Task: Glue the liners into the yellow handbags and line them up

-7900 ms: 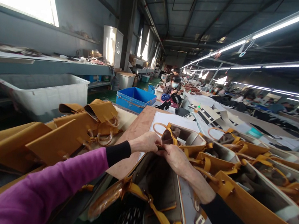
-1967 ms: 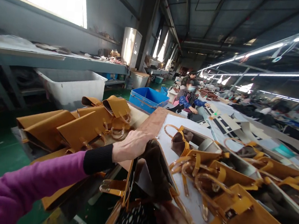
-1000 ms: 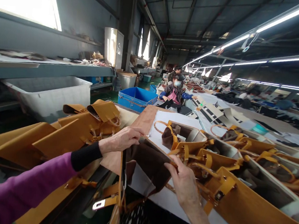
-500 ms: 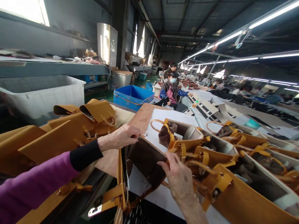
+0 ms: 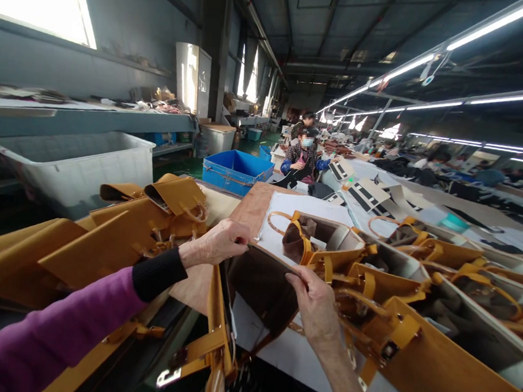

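Between my hands is a mustard handbag with its dark brown inner side (image 5: 262, 285) turned toward me. My left hand (image 5: 220, 241) is closed on the top edge at the left corner of that brown side. At the right end of the same edge, my right hand (image 5: 318, 306) pinches it between thumb and fingers. A mustard strap with a metal plate (image 5: 169, 377) hangs below my left hand. The bag's lower part is in shadow and hard to make out.
Several mustard handbags (image 5: 449, 362) stand open on the table at right. More mustard bag pieces (image 5: 94, 248) are piled at left. A blue bin (image 5: 238, 178), a large white tub (image 5: 84, 163) and a seated co-worker (image 5: 305, 157) are farther off.
My view has shifted slightly left, so the scene sits a little farther right. Both hands keep their hold on the handbag's edge.
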Demonstrator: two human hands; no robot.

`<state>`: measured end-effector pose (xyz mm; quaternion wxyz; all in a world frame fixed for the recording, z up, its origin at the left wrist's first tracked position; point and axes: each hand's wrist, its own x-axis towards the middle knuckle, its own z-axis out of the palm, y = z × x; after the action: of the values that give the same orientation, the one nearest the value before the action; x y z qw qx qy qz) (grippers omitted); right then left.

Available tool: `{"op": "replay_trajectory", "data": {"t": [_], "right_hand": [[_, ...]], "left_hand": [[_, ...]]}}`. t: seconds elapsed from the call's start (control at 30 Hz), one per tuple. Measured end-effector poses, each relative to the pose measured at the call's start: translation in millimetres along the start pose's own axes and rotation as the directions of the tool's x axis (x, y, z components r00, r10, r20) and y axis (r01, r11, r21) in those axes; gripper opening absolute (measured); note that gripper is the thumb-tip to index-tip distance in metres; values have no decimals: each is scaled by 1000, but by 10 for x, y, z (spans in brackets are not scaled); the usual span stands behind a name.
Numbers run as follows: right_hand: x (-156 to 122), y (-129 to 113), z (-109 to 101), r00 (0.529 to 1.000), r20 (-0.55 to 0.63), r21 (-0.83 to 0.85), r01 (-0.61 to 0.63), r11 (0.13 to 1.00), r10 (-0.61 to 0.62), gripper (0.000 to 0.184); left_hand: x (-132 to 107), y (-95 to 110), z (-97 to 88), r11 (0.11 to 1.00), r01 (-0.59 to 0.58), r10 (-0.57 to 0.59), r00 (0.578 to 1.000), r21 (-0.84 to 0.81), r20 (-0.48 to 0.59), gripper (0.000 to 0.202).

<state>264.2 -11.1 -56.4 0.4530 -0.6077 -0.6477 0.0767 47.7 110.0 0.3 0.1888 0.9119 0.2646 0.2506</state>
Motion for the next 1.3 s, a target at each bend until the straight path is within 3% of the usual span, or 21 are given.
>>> {"op": "replay_trajectory", "data": {"t": [0.1, 0.2, 0.27, 0.37, 0.5, 0.63, 0.77, 0.93, 1.07, 1.3], "right_hand": [[10, -25, -10, 994, -38, -269, 87, 959, -101, 16], [40, -105, -6, 968, -12, -583, 198, 788, -252, 20], [69, -163, 25, 946, 37, -670, 263, 694, -323, 20], [111, -196, 107, 925, 55, -687, 309, 658, -377, 19], [158, -133, 172, 912, 26, -652, 326, 684, -409, 24], [195, -79, 166, 913, 14, -620, 329, 713, -409, 30], [188, -119, 157, 917, 29, -660, 317, 681, -398, 29], [217, -280, 156, 945, 109, -719, 289, 632, -308, 23], [342, -431, 253, 958, 223, -653, 285, 702, -182, 18], [496, -591, 402, 955, 253, -590, 280, 757, -156, 21]], "left_hand": [[10, 23, 26, 999, 52, -52, 998, 4, -34, 17], [14, 37, 45, 998, 65, -65, 997, 10, -53, 17], [11, 39, 50, 998, 69, -68, 996, 12, -64, 15], [0, 30, 58, 997, 79, -77, 993, 18, -93, 15], [-10, 16, 88, 992, 123, -119, 985, 25, -127, 13], [-3, 25, 117, 980, 195, -185, 971, 50, -154, 12], [-5, 62, 111, 976, 214, -206, 963, 31, -173, 11], [-40, 118, 82, 980, 199, -196, 968, 3, -159, 11], [-74, 153, 78, 979, 203, -202, 964, -8, -172, 12], [-103, 155, 58, 975, 217, -220, 962, -36, -163, 13]]}}
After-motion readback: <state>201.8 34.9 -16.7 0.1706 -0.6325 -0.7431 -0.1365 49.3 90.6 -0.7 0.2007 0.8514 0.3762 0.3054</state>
